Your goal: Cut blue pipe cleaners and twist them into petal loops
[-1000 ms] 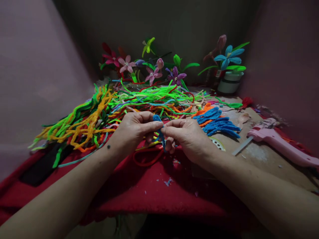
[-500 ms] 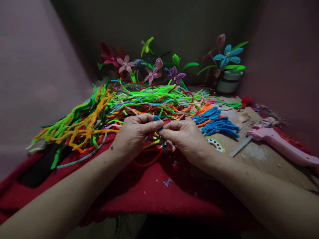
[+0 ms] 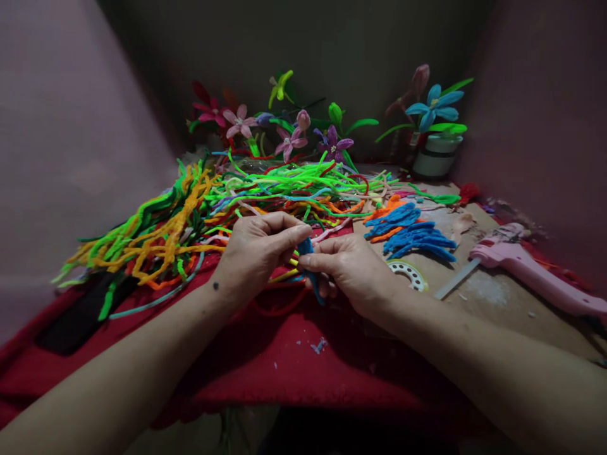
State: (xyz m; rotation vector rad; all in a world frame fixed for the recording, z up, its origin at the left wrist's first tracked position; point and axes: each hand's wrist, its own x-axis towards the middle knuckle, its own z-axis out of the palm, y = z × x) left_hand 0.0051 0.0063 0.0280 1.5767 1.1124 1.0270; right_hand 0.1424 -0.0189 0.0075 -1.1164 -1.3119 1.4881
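Between my hands, above the front of the red cloth, is a short blue pipe cleaner [image 3: 312,278], bent or doubled and tilted down to the right. My left hand [image 3: 260,253] pinches its upper end between thumb and fingertips. My right hand [image 3: 358,268] grips it lower down, with the thumb pressed against it and the lower end showing past the fingers. Fingers hide part of its shape. Just right of my right hand, a stack of blue pipe cleaner loops [image 3: 420,243] lies on a sheet of cardboard, with orange loops [image 3: 396,205] among them.
A tangled heap of coloured pipe cleaners [image 3: 294,183] spreads behind my hands and leftward. On the right are a pink glue gun [image 3: 535,262], a tape roll [image 3: 408,276] and cardboard [image 3: 502,303]. Pipe-cleaner flowers [image 3: 287,144] and a white pot [image 3: 437,156] stand at the back.
Both hands have shifted slightly; the blue pipe cleaner now sits a little lower and further right, with more of its lower end showing below my right fingers.
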